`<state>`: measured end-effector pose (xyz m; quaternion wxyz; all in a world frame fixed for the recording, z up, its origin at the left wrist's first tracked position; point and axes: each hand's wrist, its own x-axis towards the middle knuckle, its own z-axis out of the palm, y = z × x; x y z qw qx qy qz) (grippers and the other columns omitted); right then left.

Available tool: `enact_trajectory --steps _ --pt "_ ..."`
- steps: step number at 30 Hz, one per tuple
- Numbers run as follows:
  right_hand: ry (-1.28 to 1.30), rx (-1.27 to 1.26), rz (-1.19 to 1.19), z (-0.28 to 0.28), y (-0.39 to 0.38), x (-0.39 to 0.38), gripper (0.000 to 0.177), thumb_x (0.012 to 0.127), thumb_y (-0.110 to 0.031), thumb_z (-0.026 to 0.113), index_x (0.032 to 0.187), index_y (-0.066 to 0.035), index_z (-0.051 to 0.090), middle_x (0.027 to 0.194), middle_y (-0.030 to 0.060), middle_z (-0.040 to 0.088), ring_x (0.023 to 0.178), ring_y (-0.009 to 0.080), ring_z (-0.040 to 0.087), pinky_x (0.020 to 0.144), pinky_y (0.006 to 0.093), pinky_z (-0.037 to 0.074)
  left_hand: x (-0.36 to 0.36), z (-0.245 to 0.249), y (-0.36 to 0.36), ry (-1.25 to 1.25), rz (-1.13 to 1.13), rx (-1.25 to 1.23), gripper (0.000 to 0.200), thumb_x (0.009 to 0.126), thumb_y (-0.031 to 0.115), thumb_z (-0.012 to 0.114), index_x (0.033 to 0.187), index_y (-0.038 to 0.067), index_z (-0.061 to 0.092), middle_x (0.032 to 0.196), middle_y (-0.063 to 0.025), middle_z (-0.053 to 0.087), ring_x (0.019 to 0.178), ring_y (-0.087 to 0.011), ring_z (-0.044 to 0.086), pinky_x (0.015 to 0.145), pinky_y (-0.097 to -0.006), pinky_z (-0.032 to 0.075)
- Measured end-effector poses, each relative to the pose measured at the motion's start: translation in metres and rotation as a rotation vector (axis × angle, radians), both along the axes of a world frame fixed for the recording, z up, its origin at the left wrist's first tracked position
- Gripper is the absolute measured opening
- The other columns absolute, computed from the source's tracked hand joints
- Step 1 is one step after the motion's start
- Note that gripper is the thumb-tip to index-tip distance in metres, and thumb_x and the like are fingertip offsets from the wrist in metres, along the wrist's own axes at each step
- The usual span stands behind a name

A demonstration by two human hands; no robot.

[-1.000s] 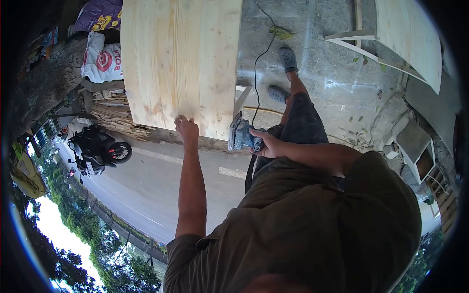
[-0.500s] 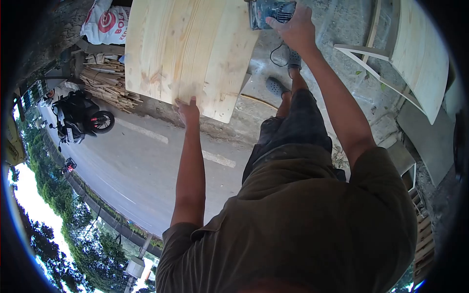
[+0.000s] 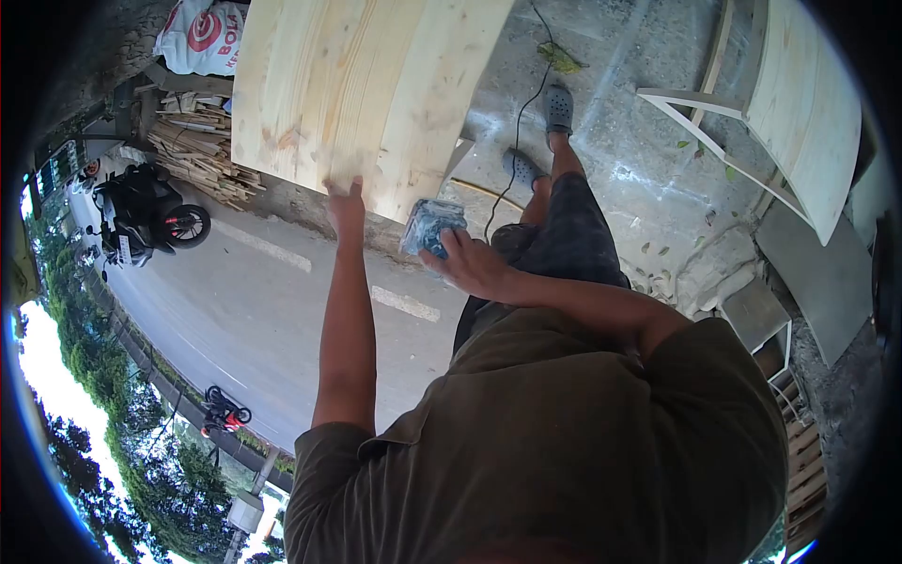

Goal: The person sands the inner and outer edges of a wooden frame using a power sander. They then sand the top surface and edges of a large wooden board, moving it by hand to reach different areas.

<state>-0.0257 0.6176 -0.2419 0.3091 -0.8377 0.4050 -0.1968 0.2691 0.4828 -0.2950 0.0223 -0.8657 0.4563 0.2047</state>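
A pale wooden panel (image 3: pixel 348 89) made of joined boards, with knots and a darker smudge near its front edge, spans the top of the view. At that near edge my left hand (image 3: pixel 347 209) grips the panel, thumb on top and some fingers hidden underneath. My right hand (image 3: pixel 474 268) is wrapped round a dusty blue electric sander (image 3: pixel 435 226), held tilted at the panel's near right corner. From the sander a dark power cord (image 3: pixel 517 136) runs up across the concrete.
Scrap wood strips (image 3: pixel 202 150) are piled left of the panel, below a white sack (image 3: pixel 207 38). A parked black motorcycle (image 3: pixel 146 211) stands by the road (image 3: pixel 254 301). Another curved panel (image 3: pixel 808 113) with a triangular wooden frame (image 3: pixel 695 99) is on the right.
My right hand has brought the sander from the panel's far right side down to its near right corner. My left hand stays at the edge. A red motorcycle has moved along the road.
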Motion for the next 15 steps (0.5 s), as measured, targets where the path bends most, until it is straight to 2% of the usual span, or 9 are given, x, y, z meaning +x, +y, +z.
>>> enact_trajectory --steps 1,4,5,6,8,9,10,13,15 --pt "0.0 -0.06 0.038 0.002 0.007 0.012 0.057 0.088 -0.023 0.075 0.142 -0.022 0.058 0.123 0.0192 0.053 0.095 0.0315 0.061 0.06 0.0385 0.059 0.003 0.002 0.005 0.0 -0.012 -0.01 0.101 0.096 0.053 0.073 0.162 -0.011 0.032 0.137 -0.0406 0.062 0.127 -0.0485 0.065 0.105 -0.0499 0.053" --pt "-0.022 -0.136 -0.037 0.001 0.001 0.012 0.049 0.094 -0.018 0.065 0.142 -0.027 0.059 0.123 0.0176 0.055 0.092 0.0294 0.061 0.059 0.0371 0.058 0.007 -0.005 0.039 0.623 0.442 -0.356 0.085 0.107 0.052 0.059 0.168 0.001 0.03 0.128 -0.0286 0.069 0.117 -0.0371 0.07 0.086 -0.0437 0.06" --pt "-0.028 -0.149 -0.094 0.0 -0.008 0.008 0.047 0.096 -0.017 0.062 0.142 -0.028 0.06 0.122 0.0172 0.055 0.091 0.0289 0.062 0.06 0.037 0.059 0.02 -0.02 0.054 0.672 0.525 -0.301 0.081 0.108 0.053 0.056 0.165 0.0 0.031 0.128 -0.0268 0.068 0.114 -0.035 0.071 0.083 -0.0406 0.06" --pt "-0.003 -0.096 -0.151 0.001 -0.026 -0.002 0.058 0.089 -0.02 0.074 0.144 -0.026 0.058 0.126 0.0189 0.053 0.095 0.0324 0.063 0.062 0.0386 0.06 0.033 -0.038 0.071 0.72 0.61 -0.243 0.079 0.11 0.055 0.053 0.162 -0.001 0.033 0.127 -0.025 0.067 0.111 -0.033 0.072 0.079 -0.0375 0.06" --pt "-0.06 -0.03 -0.34 0.008 -0.066 -0.029 0.073 0.08 -0.021 0.084 0.147 -0.023 0.054 0.127 0.0207 0.052 0.103 0.0361 0.064 0.068 0.0409 0.062 0.011 -0.049 0.101 0.95 0.898 -0.004 0.072 0.112 0.059 0.042 0.151 -0.002 0.046 0.138 -0.0245 0.062 0.106 -0.0312 0.07 0.085 -0.0421 0.06" --pt "-0.091 -0.001 -0.432 0.013 -0.087 -0.044 0.081 0.076 -0.022 0.088 0.148 -0.022 0.052 0.128 0.0217 0.051 0.107 0.0379 0.065 0.071 0.0421 0.063 -0.016 -0.037 0.106 1.135 0.962 0.162 0.08 0.111 0.067 0.031 0.149 -0.002 0.047 0.139 -0.0253 0.06 0.109 -0.0347 0.068 0.093 -0.0479 0.058" --pt "-0.089 0.058 -0.52 0.017 -0.111 -0.056 0.084 0.074 -0.023 0.091 0.148 -0.021 0.052 0.129 0.0227 0.05 0.108 0.0403 0.066 0.073 0.0434 0.064 -0.051 -0.011 0.101 1.308 1.095 0.245 0.08 0.11 0.068 0.03 0.145 -0.001 0.05 0.13 -0.0219 0.062 0.106 -0.034 0.066 0.095 -0.0501 0.057" --pt "-0.114 0.15 -0.735 0.022 -0.184 -0.094 0.086 0.074 -0.027 0.093 0.149 -0.018 0.05 0.13 0.0252 0.049 0.105 0.0459 0.068 0.079 0.047 0.064 -0.097 -0.009 0.094 1.35 1.323 -0.004 0.08 0.108 0.07 0.032 0.137 -0.001 0.054 0.117 -0.0193 0.062 0.101 -0.0339 0.066 0.096 -0.0503 0.057" --pt "-0.066 0.121 -0.88 0.022 -0.239 -0.117 0.089 0.075 -0.031 0.092 0.151 -0.017 0.047 0.128 0.0264 0.048 0.103 0.0492 0.068 0.082 0.0499 0.064 -0.094 -0.026 0.091 1.307 1.359 0.003 0.078 0.107 0.073 0.032 0.124 0.002 0.06 0.102 -0.0159 0.062 0.095 -0.0327 0.065 0.092 -0.0498 0.058"
